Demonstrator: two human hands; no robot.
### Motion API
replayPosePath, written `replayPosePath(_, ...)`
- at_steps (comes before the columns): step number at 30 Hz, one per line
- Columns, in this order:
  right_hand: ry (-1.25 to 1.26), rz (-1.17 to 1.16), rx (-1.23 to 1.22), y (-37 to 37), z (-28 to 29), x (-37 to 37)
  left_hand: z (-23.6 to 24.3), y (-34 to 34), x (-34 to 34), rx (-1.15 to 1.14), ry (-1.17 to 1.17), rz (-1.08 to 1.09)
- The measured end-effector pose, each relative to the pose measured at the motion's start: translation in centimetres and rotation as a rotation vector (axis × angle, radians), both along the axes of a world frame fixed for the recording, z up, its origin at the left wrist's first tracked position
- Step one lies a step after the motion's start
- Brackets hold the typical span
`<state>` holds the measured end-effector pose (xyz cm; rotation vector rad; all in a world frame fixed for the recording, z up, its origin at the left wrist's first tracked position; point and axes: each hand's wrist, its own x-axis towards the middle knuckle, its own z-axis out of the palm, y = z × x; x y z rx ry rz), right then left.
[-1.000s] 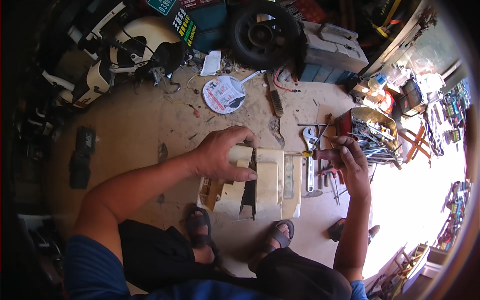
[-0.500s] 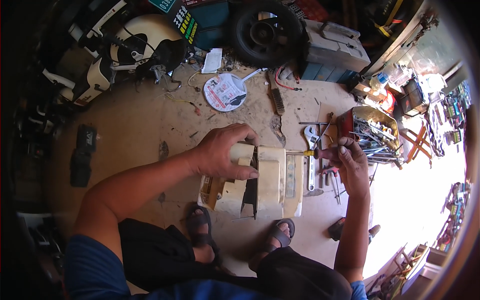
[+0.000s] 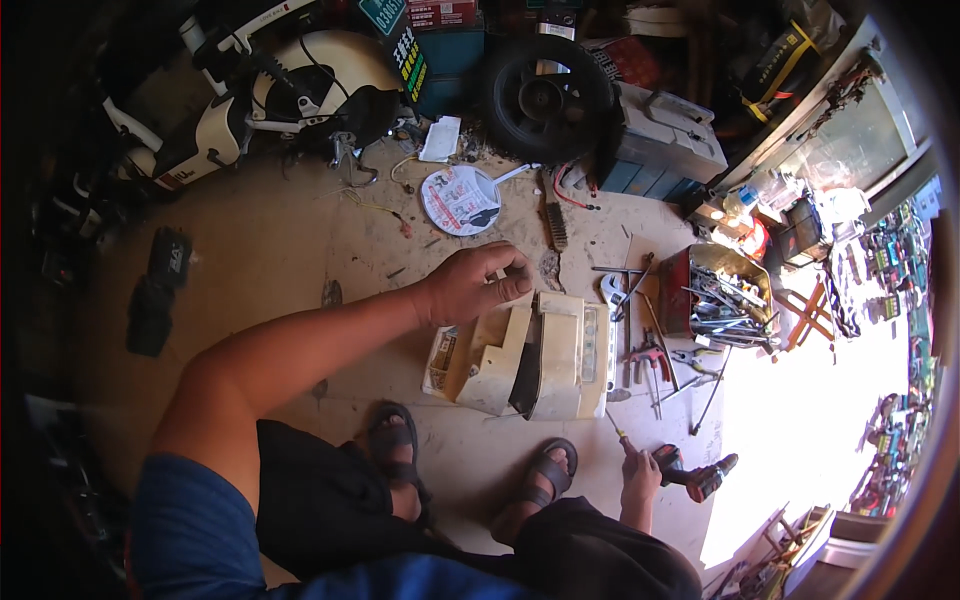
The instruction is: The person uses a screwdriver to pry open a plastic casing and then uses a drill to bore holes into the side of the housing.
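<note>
A cream plastic housing [image 3: 560, 355], split open along a dark gap, lies on the concrete floor in front of my sandalled feet. My left hand [image 3: 470, 285] rests on its upper left corner, fingers curled over the edge. My right hand [image 3: 640, 478] is low on the right, beside my right knee. It is closed around the front end of a red and black cordless drill [image 3: 700, 475]. A thin shaft [image 3: 615, 425] sticks out of the fist toward the housing's lower right corner.
Pliers and wrenches [image 3: 650, 355] lie just right of the housing, next to a metal tray of tools [image 3: 725, 295]. A round printed fan [image 3: 460, 200], a black wheel [image 3: 545, 100] and a scooter body [image 3: 300, 90] are at the back. Two dark blocks [image 3: 160, 285] lie at the left.
My right hand has left the tools beside the housing and dropped down toward my right knee, where it now grips the drill. My left hand stays on the housing.
</note>
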<state>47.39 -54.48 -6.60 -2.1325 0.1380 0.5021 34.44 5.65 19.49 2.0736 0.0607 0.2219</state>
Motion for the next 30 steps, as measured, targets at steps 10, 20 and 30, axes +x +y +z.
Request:
replayPosePath(10, -0.425, 0.474, 0.174, 22.3, 26.1, -0.1, -6.3, -0.4, -2.0, -0.476, 0.051, 0.447)
replayPosePath(20, -0.941, 0.872, 0.167, 31.7, 27.9, -5.4, 4.5, -3.6, -4.6, 0.557, -0.474, 0.06)
replayPosePath(30, -1.008, 0.897, 0.175, 31.5, 27.0, -5.2, 2.7, -9.2, -6.3, 0.735, -0.344, -0.046)
